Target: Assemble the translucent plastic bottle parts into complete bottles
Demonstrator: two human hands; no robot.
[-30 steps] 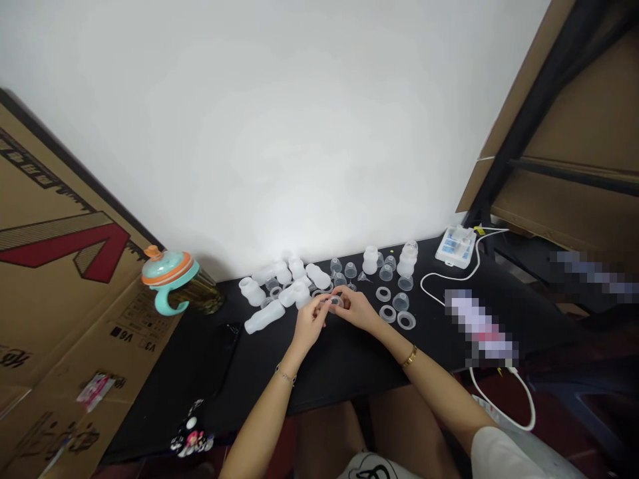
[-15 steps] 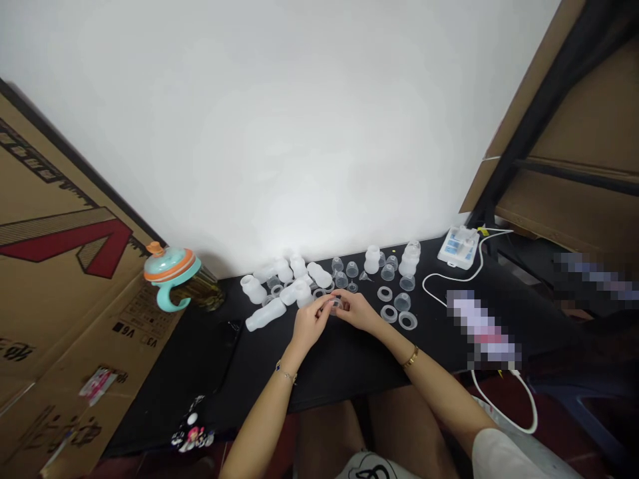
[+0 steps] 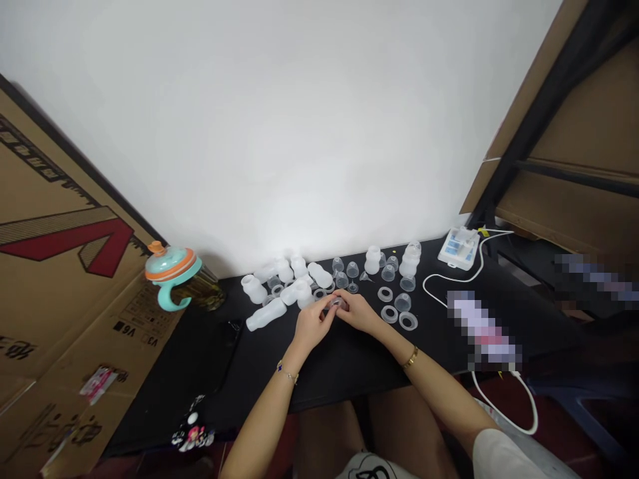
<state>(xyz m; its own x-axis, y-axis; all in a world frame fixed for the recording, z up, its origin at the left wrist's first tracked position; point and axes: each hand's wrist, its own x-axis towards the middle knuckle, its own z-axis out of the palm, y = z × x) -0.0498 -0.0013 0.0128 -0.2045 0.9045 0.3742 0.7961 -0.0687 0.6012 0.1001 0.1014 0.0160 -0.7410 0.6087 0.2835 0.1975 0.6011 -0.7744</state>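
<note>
Over the middle of the black table, my left hand [image 3: 314, 320] and my right hand [image 3: 357, 311] come together, fingers closed on one small clear bottle ring [image 3: 337, 303]. The fingers partly cover it, so whether a teat sits inside cannot be made out. Left of and beyond my hands lie white squeeze bottles [image 3: 267, 314], several on their sides. Clear dome caps [image 3: 353, 269] and a flat-based teat [image 3: 353, 287] are behind my right hand. To its right are loose rings [image 3: 408, 321], another dome cap [image 3: 403, 303] and an upright bottle [image 3: 373, 259].
A teal-lidded drinking jug [image 3: 177, 276] stands at the left beside a cardboard box [image 3: 64, 279]. A dark phone-like slab [image 3: 217, 356] with a charm strap [image 3: 192, 432] lies nearby. At the right are a white plastic case [image 3: 458, 247], a white cable [image 3: 439, 276] and a blurred-out item [image 3: 482, 329].
My fingers have shifted slightly around the clear ring, which now looks tilted differently. My left hand has moved a touch to the right; the things on the table stay put.
</note>
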